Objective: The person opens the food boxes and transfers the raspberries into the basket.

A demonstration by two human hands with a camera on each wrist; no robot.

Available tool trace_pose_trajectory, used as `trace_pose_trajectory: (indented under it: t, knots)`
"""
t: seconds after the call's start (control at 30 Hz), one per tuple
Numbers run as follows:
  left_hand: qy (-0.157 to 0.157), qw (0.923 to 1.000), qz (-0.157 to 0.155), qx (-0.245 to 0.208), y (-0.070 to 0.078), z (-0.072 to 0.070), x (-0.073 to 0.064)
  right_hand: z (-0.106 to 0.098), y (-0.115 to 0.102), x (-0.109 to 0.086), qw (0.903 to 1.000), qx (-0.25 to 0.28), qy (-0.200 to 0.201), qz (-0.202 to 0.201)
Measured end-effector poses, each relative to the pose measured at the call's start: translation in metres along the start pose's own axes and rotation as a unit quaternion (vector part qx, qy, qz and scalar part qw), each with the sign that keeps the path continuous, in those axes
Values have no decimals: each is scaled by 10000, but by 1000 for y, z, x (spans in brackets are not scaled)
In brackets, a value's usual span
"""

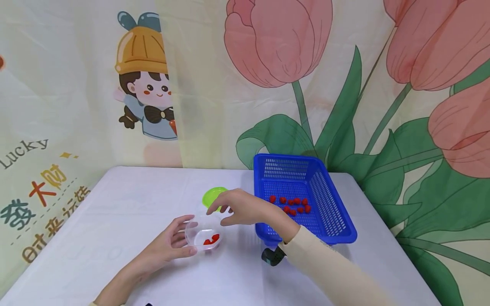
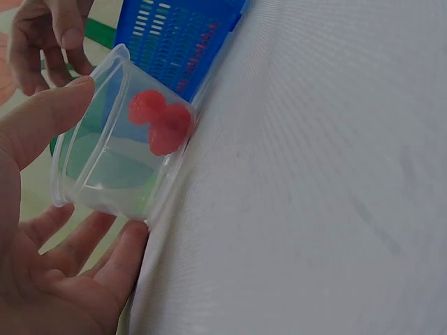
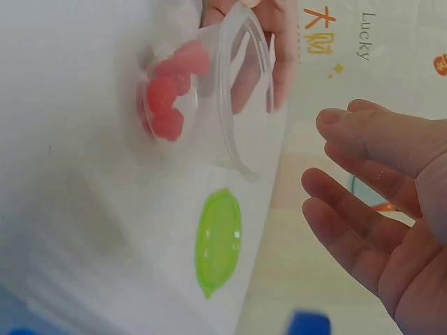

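On the white table stands a clear plastic cup point(image 1: 200, 233) with several small red berries point(image 2: 166, 122) at its bottom. My left hand point(image 1: 171, 242) holds the cup from the left side, thumb at the near part of the rim point(image 2: 91, 188) and fingers curved round the far side. Over the right side of the cup hovers my right hand point(image 1: 238, 207), fingers loosely bent and apart. In the right wrist view nothing is between the fingers of that hand point(image 3: 380, 181). A bright green lid point(image 1: 212, 196) lies just behind the cup, partly covered by the right hand.
To the right sits a blue perforated basket point(image 1: 346, 221) with several more red berries point(image 1: 292, 206) on its floor. The right forearm crosses its near left corner. A black wrist device point(image 1: 272, 256) shows under the right sleeve point(image 1: 317, 259). A printed cloth backdrop rises behind the table.
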State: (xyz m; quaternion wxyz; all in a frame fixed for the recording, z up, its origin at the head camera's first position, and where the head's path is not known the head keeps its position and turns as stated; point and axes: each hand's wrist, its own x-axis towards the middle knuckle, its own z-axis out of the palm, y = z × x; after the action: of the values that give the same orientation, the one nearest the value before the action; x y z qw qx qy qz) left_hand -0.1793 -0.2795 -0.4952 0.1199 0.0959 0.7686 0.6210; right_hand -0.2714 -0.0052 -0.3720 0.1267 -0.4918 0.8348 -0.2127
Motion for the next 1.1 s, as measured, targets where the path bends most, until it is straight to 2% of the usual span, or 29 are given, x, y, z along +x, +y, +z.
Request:
trace_pose_trajectory:
  t: [0.33,0.4,0.63,1.1]
  knots:
    - [12,10000,-22,-16,2,1,-1,24,-6,30,9985,107,-528,-111]
    - [12,10000,-45,-57,3,1,-2,27,-7,33,9981,75,-616,-68]
    - [-44,9998,162,-88,4,1,-4,35,-8,37,9961,-75,-874,98]
    - [0,10000,-35,-10,3,1,-1,44,-10,49,9914,-309,-1262,132]
